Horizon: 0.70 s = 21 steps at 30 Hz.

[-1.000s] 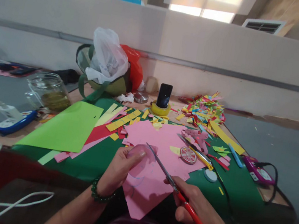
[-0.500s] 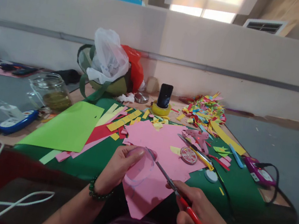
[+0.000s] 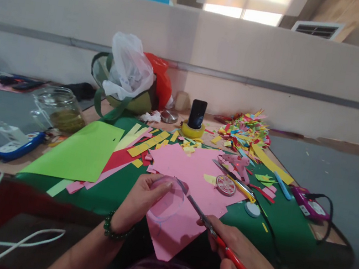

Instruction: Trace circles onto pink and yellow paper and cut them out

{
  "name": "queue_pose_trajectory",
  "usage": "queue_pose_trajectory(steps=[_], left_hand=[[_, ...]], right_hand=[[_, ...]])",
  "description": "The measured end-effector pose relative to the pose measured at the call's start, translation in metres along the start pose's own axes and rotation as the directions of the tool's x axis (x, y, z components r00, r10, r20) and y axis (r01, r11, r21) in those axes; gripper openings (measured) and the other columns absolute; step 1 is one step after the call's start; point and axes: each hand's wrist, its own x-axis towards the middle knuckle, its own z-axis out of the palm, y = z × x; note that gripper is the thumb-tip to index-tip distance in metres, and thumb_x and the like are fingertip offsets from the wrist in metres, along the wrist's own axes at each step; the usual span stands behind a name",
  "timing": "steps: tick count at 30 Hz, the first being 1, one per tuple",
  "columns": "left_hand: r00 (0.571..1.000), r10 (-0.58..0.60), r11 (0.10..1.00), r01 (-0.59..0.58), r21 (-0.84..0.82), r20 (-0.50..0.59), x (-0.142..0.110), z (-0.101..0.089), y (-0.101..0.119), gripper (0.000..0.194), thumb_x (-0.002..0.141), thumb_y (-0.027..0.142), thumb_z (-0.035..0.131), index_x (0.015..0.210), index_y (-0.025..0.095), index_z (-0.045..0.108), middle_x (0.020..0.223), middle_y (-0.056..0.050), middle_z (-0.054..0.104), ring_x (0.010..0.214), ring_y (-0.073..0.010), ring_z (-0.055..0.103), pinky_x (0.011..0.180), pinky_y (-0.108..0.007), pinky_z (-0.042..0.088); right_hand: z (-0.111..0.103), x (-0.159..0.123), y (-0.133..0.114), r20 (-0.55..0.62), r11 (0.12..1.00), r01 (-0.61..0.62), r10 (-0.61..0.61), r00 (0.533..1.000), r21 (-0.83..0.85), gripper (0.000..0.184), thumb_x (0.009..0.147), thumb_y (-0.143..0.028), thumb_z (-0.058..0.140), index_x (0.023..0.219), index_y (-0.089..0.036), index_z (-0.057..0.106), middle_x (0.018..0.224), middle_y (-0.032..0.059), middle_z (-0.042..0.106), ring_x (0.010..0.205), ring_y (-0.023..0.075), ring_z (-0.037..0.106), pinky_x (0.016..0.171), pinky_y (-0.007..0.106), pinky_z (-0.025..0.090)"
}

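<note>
My left hand point(image 3: 147, 198), with a green bead bracelet at the wrist, is closed on pink paper point(image 3: 166, 239), thumb on top. A pale bluish round outline point(image 3: 166, 218) shows on this paper below the thumb. My right hand point(image 3: 229, 245) grips red-handled scissors point(image 3: 236, 263). Their metal blades point up and left, with the tips at the paper's upper edge just right of my left thumb. Whether the blades are fully closed is hard to make out. Behind lies more pink paper point(image 3: 175, 159); where the two pieces part is unclear.
To the right lie a utility knife point(image 3: 242, 189), a pink glue gun point(image 3: 238, 164), a clear round reel point(image 3: 225, 185) and a white disc point(image 3: 252, 209). Light green paper point(image 3: 79, 149) is at left. A phone point(image 3: 197, 113) stands on yellow tape point(image 3: 192, 130), near heaped paper strips point(image 3: 248, 130).
The scissors' tips and the paper's upper edge have shifted slightly, and my right thumb has moved a little to the right. Both hands keep their hold.
</note>
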Motion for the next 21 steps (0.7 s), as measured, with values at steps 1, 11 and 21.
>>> queue_pose_trajectory(steps=[1,11,21], left_hand=[[1.000,0.016,1.000,-0.016,0.019,0.007,-0.0004,0.0007,0.0000,0.034,0.078,0.045,0.069,0.086,0.014,0.079,0.080,-0.010,0.076,0.062,-0.0144,0.062,0.056,-0.020,0.044],[0.996,-0.021,1.000,0.023,-0.017,0.090,-0.0050,0.0002,-0.0023,0.037,0.080,0.044,0.068,0.095,0.012,0.078,0.081,-0.010,0.075,0.064,-0.0137,0.060,0.056,-0.019,0.042],[0.991,-0.040,0.999,0.041,-0.004,0.130,-0.0053,-0.0005,-0.0029,0.037,0.080,0.044,0.067,0.097,0.013,0.077,0.087,-0.011,0.075,0.073,-0.0170,0.063,0.065,-0.022,0.046]], right_hand=[[0.0008,0.0010,0.0005,0.003,1.000,-0.001,0.001,1.000,0.013,0.096,0.061,-0.096,0.012,0.098,-0.017,0.053,0.066,-0.0023,0.049,0.054,0.0125,0.035,0.051,0.025,0.027],[0.0036,0.0056,0.0047,0.027,0.990,0.019,-0.023,0.999,0.143,0.087,0.060,-0.097,0.018,0.081,-0.019,0.048,0.061,-0.0044,0.046,0.051,0.0101,0.032,0.047,0.024,0.024],[0.0048,0.0073,0.0051,0.028,0.981,0.007,-0.013,1.000,0.195,0.083,0.060,-0.097,0.022,0.078,-0.019,0.047,0.060,-0.0051,0.044,0.051,0.0099,0.032,0.048,0.024,0.024]])
